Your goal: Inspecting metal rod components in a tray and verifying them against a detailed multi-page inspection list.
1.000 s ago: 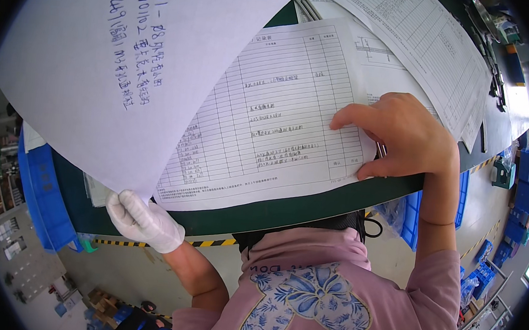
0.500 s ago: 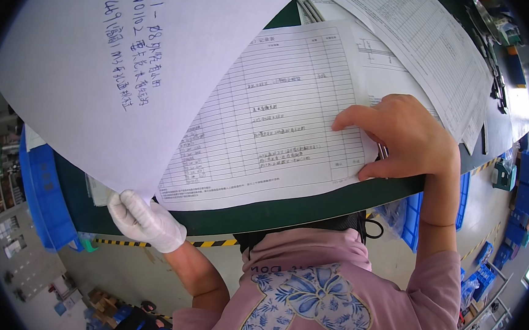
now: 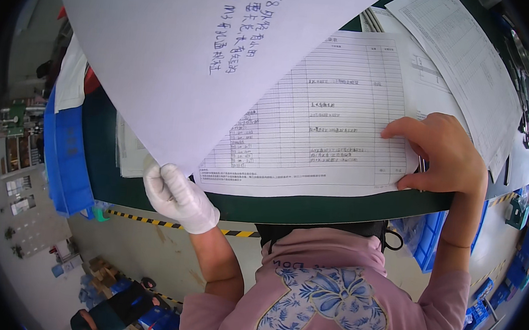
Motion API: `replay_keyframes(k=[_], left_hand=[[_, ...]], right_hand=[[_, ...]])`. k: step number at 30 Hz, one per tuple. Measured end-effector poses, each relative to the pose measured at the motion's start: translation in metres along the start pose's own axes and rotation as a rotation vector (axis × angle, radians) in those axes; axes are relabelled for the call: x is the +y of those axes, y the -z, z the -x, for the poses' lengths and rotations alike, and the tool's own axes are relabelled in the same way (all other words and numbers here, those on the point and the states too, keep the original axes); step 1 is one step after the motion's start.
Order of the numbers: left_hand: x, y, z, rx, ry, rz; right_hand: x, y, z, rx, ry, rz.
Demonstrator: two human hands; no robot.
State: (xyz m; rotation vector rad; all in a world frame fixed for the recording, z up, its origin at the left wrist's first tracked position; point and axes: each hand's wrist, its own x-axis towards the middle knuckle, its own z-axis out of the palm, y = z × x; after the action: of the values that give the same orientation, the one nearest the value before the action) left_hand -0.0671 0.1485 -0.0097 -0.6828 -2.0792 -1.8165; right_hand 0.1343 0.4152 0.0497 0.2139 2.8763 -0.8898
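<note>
My left hand (image 3: 179, 196), in a white glove, pinches the near corner of a large white sheet (image 3: 161, 66) with blue handwriting. The sheet is raised and slants over the left part of a lined paper form (image 3: 334, 127) with printed rows and handwritten entries. My bare right hand (image 3: 440, 153) rests at the right edge of that form, index finger and thumb apart on the paper. Its other fingers curl round a slim metallic pen (image 3: 423, 164), mostly hidden under the palm.
The papers lie on a dark green table (image 3: 261, 208). More printed sheets (image 3: 459, 62) overlap at the right, with slim tools beyond. A paper stack (image 3: 131, 146) is at the left. Blue bins (image 3: 66, 151) stand beside the table, and yellow-black tape (image 3: 162, 222) marks the floor.
The whole view has shifted, so table and hands appear further right. The left hand still pinches the handwritten sheet; the right hand keeps its place on the form.
</note>
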Motion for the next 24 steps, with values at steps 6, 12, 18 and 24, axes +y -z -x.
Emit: replay_keyframes(k=[6,12,18,24], left_hand=[[0.0,-0.001,-0.001,0.025,-0.001,-0.012],[0.0,0.0,-0.003,0.041,0.016,-0.004],[0.001,-0.001,-0.003,0.034,0.0,-0.045],[0.003,-0.001,-0.003,0.031,0.062,-0.033]], right_hand=[[0.002,-0.001,0.001,0.023,0.022,-0.006],[0.005,-0.003,-0.001,0.03,0.07,-0.026],[0.01,-0.003,0.001,0.094,0.132,-0.061],[0.011,0.002,0.001,0.3,0.123,-0.081]])
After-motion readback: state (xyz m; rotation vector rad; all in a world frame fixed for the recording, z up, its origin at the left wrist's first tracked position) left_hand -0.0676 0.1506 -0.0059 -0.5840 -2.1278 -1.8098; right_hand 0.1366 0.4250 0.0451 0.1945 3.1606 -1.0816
